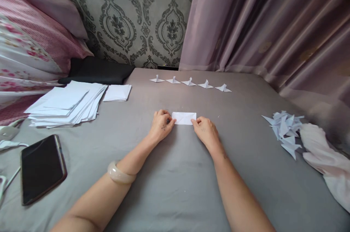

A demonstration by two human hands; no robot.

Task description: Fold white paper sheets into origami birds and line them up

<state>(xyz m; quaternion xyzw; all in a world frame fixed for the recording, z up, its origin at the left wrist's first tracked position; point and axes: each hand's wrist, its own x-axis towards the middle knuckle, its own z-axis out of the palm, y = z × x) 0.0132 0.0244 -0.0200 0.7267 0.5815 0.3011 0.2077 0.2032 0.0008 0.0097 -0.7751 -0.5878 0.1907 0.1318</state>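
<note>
A small white sheet of paper point(184, 118), folded into a rectangle, is held up between my two hands just above the grey cloth surface. My left hand point(162, 124) pinches its left edge with thumb and curled fingers. At the right edge, my right hand point(205, 130) grips the lower corner the same way. Beyond the paper, several folded white paper birds point(189, 82) stand in a row along the far side.
To the left lie a loose stack of white paper point(68, 102), a smaller stack of paper squares point(117, 93), a phone point(43, 169) and a white cable point(12, 179). A pile of folded paper birds point(286, 128) lies at the right beside a pale cloth point(325, 159). Curtains point(232, 17) hang behind.
</note>
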